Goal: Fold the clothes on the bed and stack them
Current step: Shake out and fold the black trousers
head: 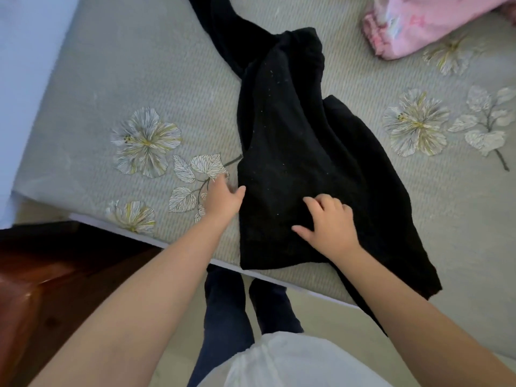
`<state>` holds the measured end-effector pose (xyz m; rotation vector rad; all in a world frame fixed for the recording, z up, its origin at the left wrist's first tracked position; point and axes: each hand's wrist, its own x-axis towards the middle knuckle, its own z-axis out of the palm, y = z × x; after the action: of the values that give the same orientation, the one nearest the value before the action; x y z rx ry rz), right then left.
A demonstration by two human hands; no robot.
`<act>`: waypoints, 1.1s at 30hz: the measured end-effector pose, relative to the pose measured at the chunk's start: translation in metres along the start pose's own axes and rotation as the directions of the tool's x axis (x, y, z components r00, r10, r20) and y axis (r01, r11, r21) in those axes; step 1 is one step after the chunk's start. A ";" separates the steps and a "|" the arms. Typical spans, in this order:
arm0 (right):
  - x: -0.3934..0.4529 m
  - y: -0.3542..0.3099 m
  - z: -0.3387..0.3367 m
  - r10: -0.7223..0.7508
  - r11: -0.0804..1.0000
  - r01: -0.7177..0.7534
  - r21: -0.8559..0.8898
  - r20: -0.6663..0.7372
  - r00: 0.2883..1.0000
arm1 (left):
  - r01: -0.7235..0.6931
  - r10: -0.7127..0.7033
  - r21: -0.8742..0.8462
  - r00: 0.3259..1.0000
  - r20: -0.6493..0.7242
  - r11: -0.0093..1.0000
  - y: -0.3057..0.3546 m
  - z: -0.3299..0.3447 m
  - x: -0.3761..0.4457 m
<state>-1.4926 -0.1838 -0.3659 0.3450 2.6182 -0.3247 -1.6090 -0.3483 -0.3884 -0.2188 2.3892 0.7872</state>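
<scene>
A black knit garment (293,141) lies partly folded on the grey flowered bedspread (117,88), its lower hem near the bed's front edge and a sleeve trailing off to the top. My left hand (223,198) lies on the bedspread at the garment's left edge, fingers spread, thumb touching the fabric. On top of the garment's lower part rests my right hand (331,223), its fingers bent and pressing into the cloth. A pink garment (424,23) lies crumpled at the top right of the bed.
The bed's front edge (178,244) runs diagonally from left to lower right. Dark wooden furniture (42,275) stands at the lower left. My legs and feet (245,308) are on the floor right against the bed. A white wall or pillow (25,65) fills the upper left.
</scene>
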 end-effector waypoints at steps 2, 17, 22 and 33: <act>0.009 -0.021 0.009 -0.118 0.993 0.118 -0.014 0.034 0.992 | -0.012 0.047 -0.235 0.988 0.146 0.972 0.007 0.003 0.005; 0.002 0.021 -0.021 0.497 0.715 -0.288 0.637 -0.173 0.850 | -0.347 0.359 0.141 0.931 -0.068 0.927 0.005 -0.094 0.046; -0.017 0.126 -0.053 0.726 0.510 -0.664 0.547 0.140 0.673 | -0.605 0.594 0.234 0.795 0.124 0.761 0.092 -0.049 0.064; 0.050 0.083 -0.046 0.755 0.339 -0.711 0.616 0.273 0.596 | -0.800 0.764 0.331 0.588 0.267 0.500 0.211 0.003 0.121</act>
<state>-1.5308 -0.0837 -0.3645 1.7603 1.9561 -0.9371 -1.7739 -0.1718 -0.3597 1.1666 2.4467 0.5777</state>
